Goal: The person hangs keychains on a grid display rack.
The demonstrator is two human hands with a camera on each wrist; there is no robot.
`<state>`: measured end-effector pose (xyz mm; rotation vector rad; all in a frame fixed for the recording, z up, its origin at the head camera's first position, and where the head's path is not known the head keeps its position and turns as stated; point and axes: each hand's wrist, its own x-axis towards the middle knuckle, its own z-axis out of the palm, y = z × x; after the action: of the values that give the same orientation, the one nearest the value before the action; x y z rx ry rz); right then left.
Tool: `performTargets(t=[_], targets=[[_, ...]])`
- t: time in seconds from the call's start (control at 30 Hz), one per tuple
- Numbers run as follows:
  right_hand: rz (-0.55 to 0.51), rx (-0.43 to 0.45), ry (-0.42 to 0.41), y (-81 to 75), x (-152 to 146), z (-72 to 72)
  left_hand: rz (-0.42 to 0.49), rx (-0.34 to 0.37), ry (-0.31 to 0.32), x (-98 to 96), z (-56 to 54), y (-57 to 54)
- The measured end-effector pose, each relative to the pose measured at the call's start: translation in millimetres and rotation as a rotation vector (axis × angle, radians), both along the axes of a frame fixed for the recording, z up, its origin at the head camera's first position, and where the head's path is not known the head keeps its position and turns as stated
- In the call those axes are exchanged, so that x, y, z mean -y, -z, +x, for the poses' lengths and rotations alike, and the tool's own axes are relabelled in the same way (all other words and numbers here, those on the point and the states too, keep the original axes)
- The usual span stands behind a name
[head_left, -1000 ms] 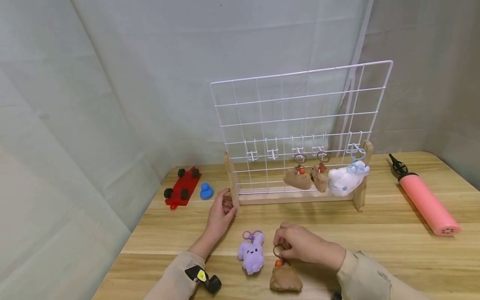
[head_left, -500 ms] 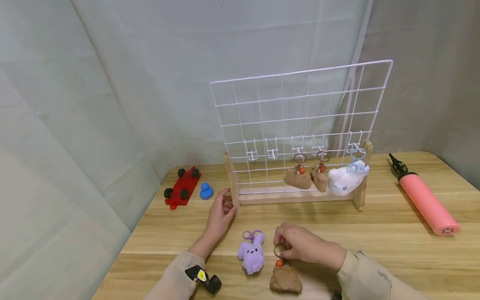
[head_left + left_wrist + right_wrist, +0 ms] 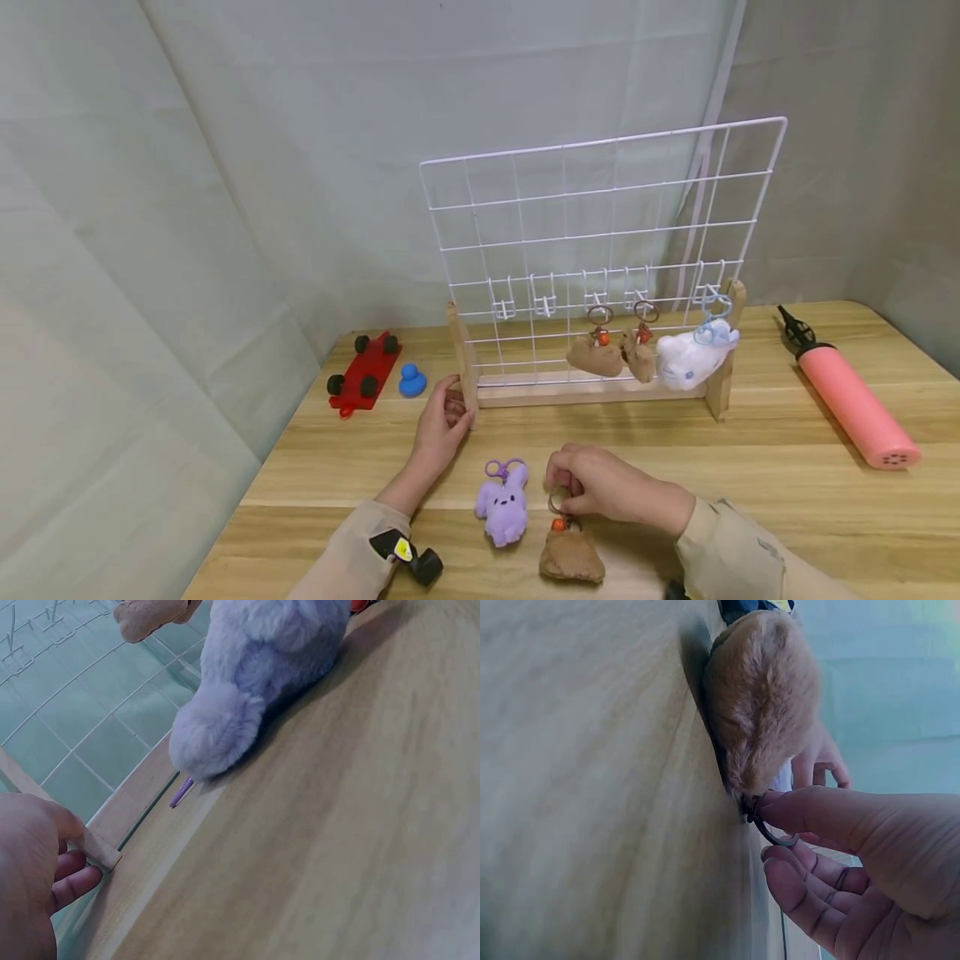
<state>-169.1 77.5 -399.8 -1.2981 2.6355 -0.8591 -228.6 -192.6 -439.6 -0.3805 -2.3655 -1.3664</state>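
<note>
the right hand (image 3: 618, 490) pinches a dark ring (image 3: 771, 836) between thumb and fingers, just above the wooden table (image 3: 885, 533). the brown plush (image 3: 572, 557) attached to this ring lies on the table, outside the grip and on the near side of the fingertips; an orange bead (image 3: 558, 525) sits between ring and plush. in the right wrist view, the thumb tip rests just beside the narrow end of the plush. the left hand (image 3: 438, 423) grips the lower part of the wooden upright (image 3: 462, 354) at the left end of a white wire rack (image 3: 562, 147). a lavender plush (image 3: 504, 510) lies between the hands, near the brown one. from the rack hang a second brown plush (image 3: 595, 358), a third brown plush (image 3: 639, 362) and a white plush (image 3: 682, 362).
</note>
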Motion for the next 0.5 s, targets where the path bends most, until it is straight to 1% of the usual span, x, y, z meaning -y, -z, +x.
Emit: performTargets(t=[0.17, 0.33, 0.43, 0.5], targets=[[0.008, 0.02, -0.001, 1.6, 0.2, -0.9, -0.004, -0.004, 0.007, 1.0, -0.5, 0.1], [0.011, 0.059, -0.01, 1.9, -0.7, -1.6, 0.002, 0.015, 0.008, 0.8, 0.3, -1.1], [0.006, 0.1, -0.016, 0.4, -2.3, -1.9, 0.002, 0.017, 0.007, 0.1, 0.9, -1.6], [-0.001, 0.149, -0.016, -1.6, -3.3, -1.5, -0.004, 0.013, 0.006, 0.0, 1.2, -1.7]])
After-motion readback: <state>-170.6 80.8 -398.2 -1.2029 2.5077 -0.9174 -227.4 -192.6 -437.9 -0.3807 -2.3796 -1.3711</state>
